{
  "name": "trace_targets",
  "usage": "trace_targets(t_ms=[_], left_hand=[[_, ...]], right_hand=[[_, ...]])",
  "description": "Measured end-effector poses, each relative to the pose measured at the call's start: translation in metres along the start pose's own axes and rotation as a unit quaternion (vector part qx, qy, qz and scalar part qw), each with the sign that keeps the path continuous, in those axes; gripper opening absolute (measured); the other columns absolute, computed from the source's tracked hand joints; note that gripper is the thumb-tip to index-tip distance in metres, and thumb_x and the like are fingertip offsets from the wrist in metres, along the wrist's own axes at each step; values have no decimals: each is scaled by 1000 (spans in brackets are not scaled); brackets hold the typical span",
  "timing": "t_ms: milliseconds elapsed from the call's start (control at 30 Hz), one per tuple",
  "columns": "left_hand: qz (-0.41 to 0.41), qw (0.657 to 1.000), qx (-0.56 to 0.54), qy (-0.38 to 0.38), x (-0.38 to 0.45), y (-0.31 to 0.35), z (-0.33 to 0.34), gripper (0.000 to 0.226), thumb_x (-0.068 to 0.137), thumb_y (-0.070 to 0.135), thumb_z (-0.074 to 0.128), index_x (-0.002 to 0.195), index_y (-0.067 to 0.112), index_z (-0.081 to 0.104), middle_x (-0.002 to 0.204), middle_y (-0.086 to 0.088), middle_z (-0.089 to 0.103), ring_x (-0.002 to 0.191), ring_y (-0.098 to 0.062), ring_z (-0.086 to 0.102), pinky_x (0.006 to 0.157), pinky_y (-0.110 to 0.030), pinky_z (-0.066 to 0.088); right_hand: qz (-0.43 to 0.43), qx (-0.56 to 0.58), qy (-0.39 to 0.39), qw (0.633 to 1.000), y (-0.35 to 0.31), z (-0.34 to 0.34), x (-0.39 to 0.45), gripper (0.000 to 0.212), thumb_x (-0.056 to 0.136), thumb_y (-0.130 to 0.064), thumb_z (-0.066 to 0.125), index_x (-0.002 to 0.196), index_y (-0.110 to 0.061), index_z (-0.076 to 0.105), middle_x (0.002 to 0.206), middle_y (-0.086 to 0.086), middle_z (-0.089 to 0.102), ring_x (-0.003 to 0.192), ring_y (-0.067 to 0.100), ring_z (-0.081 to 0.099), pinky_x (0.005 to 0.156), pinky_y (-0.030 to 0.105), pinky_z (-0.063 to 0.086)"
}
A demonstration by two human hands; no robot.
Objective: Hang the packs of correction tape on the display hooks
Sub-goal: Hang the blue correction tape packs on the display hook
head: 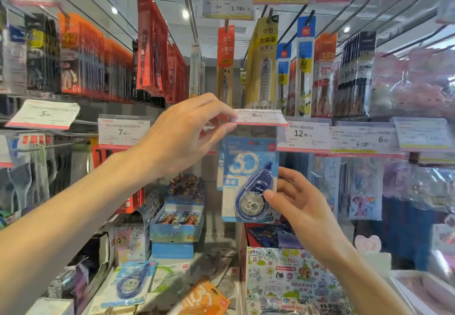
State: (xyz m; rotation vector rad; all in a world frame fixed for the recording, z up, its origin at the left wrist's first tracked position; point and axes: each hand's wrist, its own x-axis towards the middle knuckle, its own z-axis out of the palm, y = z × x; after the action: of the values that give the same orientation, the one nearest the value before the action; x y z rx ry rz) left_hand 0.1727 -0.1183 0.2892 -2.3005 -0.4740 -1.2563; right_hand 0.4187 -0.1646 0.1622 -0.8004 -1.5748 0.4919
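Left hand (187,130): pinching price tag (258,117), tipped up off hook.
Right hand (298,201): pinching correction tape pack (248,181) by lower right edge — held just under tag.
Done: at least 1 pack apparently behind it.
Left: 1 spare pack (134,280) on shelf below — more likely.

Above your fingers hang red pen packs (150,43); below them you see a sticker sheet (290,282) and a blue card box (177,218).

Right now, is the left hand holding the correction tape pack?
No. The left hand pinches the price tag up, while the right hand holds the blue correction tape pack.
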Motion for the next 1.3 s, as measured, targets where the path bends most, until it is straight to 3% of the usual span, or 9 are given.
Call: trace_targets(t_ms=[300,500,633,800,900,1033,1133,1200,1300], left_hand=[[-8,1000,-12,-4,-3,-3,0,25,102,32,55,117,17,67,106,8,65,86,-12,65,74,-37,57],[-19,1000,-24,-5,-8,-4,5,26,102,33,55,119,18,66,107,6,66,87,-13,66,73,-38,58],[-82,993,-88,2,-21,-1,14,23,101,30,58,122,24,64,104,12,66,89,-10,67,73,-31,57],[-212,952,-221,34,-65,8,40,21,97,30,65,118,30,64,101,15,70,95,-7,67,76,-19,54],[-257,931,-258,12,-88,13,64,24,97,26,67,120,30,64,102,13,71,98,-7,67,79,-24,55],[-296,906,-301,12,-99,10,92,37,99,27,65,133,37,55,105,19,67,97,-9,67,82,-29,55],[-307,900,-309,10,-98,2,111,47,100,32,62,142,43,47,103,17,68,92,-9,68,79,-31,55],[-315,904,-287,3,-95,-6,123,51,100,36,61,146,46,40,102,16,71,90,-9,69,79,-34,56],[-327,906,-269,-7,-91,-20,138,52,101,36,58,146,49,35,124,13,65,101,-14,71,91,-44,57]], right_hand=[[-11,2,11,1000,-5,6,11,42,93,-34,67,133,-37,55,114,-8,77,107,12,74,94,26,58],[-4,-9,23,1000,1,8,10,42,102,-20,63,135,-43,51,102,-5,79,98,12,76,83,19,57],[-2,-36,43,998,5,13,12,51,102,-19,62,145,-41,45,99,-2,75,93,21,74,84,28,60],[-17,-70,68,995,12,16,12,54,102,-19,61,147,-44,44,92,-19,70,73,5,68,71,15,54],[-20,-82,81,993,16,18,12,54,103,-17,61,145,-46,44,83,-25,65,68,-1,66,69,12,53],[-4,-99,102,990,22,21,18,53,102,-22,61,145,-48,42,93,-19,68,76,-7,67,67,9,52],[19,-123,102,987,33,26,29,52,103,-23,59,145,-47,37,94,-41,69,84,-13,69,65,4,50],[35,-139,101,985,42,30,40,54,105,-23,57,148,-46,35,95,-47,67,90,-18,67,65,3,50],[59,-149,105,981,56,34,58,55,105,-27,56,154,-42,36,105,-32,70,91,-17,66,63,7,50]])
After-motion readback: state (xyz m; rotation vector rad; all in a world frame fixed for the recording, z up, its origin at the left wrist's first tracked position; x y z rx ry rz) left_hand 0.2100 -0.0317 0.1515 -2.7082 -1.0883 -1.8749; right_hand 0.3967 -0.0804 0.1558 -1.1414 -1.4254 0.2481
